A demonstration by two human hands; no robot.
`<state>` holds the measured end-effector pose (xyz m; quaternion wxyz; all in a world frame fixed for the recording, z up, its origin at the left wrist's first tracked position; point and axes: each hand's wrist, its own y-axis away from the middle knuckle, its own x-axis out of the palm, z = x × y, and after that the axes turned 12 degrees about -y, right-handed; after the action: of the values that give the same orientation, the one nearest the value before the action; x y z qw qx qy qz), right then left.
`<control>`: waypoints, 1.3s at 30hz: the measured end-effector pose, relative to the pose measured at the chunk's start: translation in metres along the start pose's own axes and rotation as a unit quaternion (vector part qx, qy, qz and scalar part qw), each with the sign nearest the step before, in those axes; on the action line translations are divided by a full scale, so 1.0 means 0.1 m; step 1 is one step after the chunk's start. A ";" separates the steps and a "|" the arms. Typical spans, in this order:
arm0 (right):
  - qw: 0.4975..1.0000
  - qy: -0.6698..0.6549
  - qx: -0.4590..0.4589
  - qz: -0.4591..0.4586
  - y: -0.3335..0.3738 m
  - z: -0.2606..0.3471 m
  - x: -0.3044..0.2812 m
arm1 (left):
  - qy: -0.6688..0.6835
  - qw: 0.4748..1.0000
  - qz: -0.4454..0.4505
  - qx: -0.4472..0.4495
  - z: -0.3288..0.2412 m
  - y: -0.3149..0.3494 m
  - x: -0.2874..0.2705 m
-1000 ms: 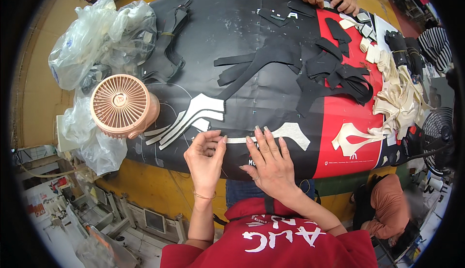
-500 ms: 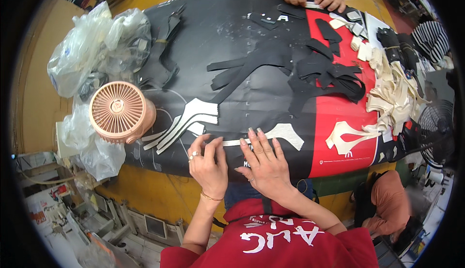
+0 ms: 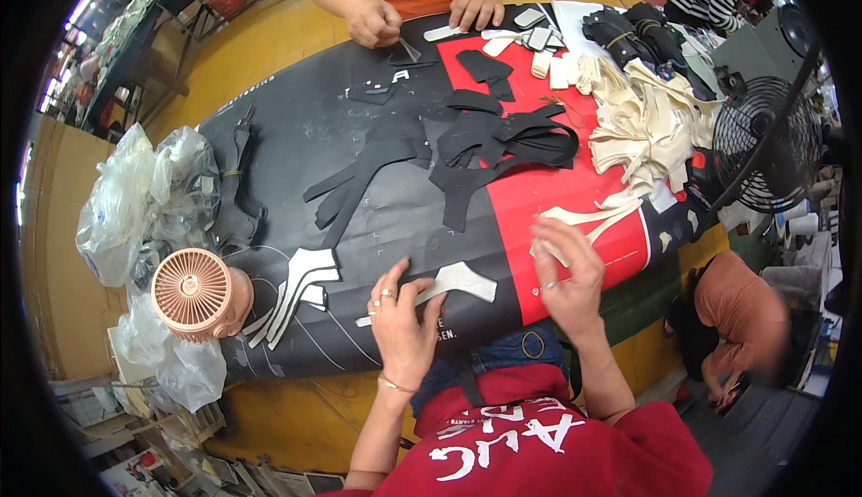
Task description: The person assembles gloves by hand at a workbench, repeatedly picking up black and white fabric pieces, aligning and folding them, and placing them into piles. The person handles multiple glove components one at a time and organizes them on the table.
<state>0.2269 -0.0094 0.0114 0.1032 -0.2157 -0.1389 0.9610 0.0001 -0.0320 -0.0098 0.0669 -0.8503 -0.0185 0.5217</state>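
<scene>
My left hand (image 3: 402, 331) rests on a white Y-shaped cut piece (image 3: 465, 281), its fingers bent and apart across the narrow strip; the wide forked end shows to the right. To the right, my right hand (image 3: 573, 274) is curled at the wide end of a cream forked cut piece (image 3: 603, 214) on the red area. Its fingers partly hide that end, and the grip appears closed on it. Left of my left hand lie several overlapping white cut pieces (image 3: 310, 268) of similar shape.
Black cut strips (image 3: 373, 156) and a cream heap (image 3: 646, 124) lie across the black-and-red table cover (image 3: 305, 142). A pink fan (image 3: 199, 295) and plastic bags (image 3: 135, 201) stand left. A black fan (image 3: 763, 142) is right. Opposite, a co-worker's hands (image 3: 476, 8) handle small pieces.
My right hand has left the white piece and moved right to the cream one. My left hand has stayed at the white strip. The view has shifted, and the co-worker's hands have moved apart.
</scene>
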 end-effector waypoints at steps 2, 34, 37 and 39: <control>0.998 0.056 -0.008 -0.031 -0.06 -0.13 -0.19 | 0.043 0.999 0.002 0.008 0.09 0.06 -0.04; 0.973 -0.174 0.105 -0.110 0.20 -0.39 -0.45 | -0.010 0.989 -0.047 0.141 -1.00 -0.43 0.77; 0.945 -0.257 0.137 -0.147 0.22 -0.41 -0.50 | 0.036 0.994 -0.017 0.098 -1.04 -0.44 0.78; 0.942 -0.270 0.128 -0.155 0.21 -0.41 -0.53 | 0.055 0.996 0.000 0.066 -1.00 -0.45 0.73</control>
<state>0.2891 -0.0342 -0.0099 0.2357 0.0913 -0.0691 0.9650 0.1238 0.0106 -0.0242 0.1238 -0.8713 0.0198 0.4745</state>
